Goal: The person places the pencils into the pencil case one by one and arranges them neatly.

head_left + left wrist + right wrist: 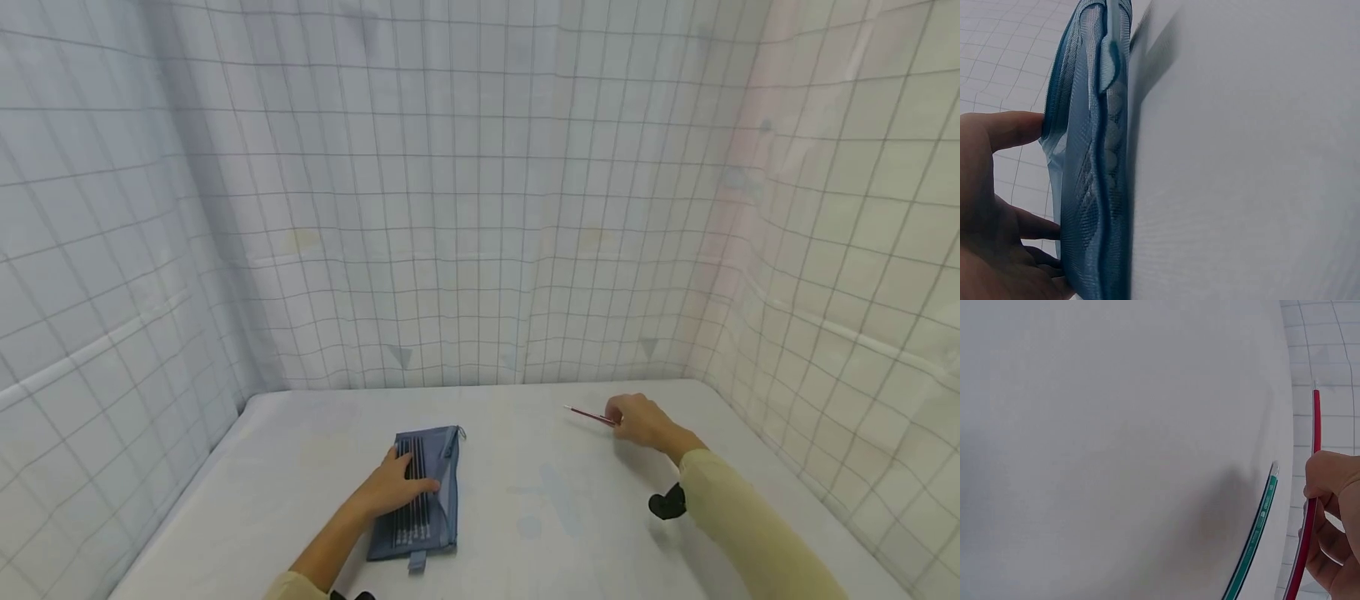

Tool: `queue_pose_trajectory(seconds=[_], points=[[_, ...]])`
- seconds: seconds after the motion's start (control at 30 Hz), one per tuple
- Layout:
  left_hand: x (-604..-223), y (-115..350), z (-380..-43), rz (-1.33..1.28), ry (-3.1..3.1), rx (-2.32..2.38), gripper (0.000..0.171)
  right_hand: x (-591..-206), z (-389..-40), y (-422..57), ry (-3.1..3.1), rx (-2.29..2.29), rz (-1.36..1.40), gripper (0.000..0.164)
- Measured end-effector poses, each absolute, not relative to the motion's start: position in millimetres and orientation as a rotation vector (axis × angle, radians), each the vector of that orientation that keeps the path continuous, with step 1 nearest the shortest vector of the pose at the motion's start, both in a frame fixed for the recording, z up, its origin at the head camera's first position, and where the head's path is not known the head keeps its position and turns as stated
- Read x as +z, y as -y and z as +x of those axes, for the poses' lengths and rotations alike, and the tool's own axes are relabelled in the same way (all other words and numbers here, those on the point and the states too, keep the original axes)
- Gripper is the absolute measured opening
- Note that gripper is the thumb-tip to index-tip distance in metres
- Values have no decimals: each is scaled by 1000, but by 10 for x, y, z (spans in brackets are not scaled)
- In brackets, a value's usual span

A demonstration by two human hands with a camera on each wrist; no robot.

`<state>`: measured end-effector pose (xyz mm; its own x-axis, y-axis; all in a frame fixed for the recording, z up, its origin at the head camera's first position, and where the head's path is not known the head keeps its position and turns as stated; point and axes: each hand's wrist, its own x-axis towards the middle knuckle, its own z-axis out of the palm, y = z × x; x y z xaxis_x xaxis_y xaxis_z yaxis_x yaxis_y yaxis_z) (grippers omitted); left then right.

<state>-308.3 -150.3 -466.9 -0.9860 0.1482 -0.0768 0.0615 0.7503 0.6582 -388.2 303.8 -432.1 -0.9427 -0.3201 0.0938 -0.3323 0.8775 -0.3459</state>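
Note:
My left hand (393, 485) rests with spread fingers on a blue zippered mesh pouch (446, 508) lying on the table. Several slim dark pencils (408, 531) show in the pouch, side by side. The left wrist view has the thumb at the zipper edge and other fingers against the mesh (1082, 206). Over the table's right side, my right hand (641, 419) pinches a red pencil (1317, 422) between thumb and fingers. Beside it in the right wrist view is a green pencil (1254, 540) with pale lettering; I cannot tell whether it touches the hand.
A white-covered table (555, 517) spreads under both hands. Grid-patterned white curtains (465, 208) enclose it at the back and both sides. A black wrist-worn piece (669, 503) sticks out below the right sleeve.

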Motion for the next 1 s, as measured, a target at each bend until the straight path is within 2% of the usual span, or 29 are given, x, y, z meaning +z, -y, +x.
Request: queue_pose_trajectory(seconds=[1.0], points=[[-4657,1490,-3078,169,-2823,1053,91,-4096,-3857,-2357,3077,588,697,17]])
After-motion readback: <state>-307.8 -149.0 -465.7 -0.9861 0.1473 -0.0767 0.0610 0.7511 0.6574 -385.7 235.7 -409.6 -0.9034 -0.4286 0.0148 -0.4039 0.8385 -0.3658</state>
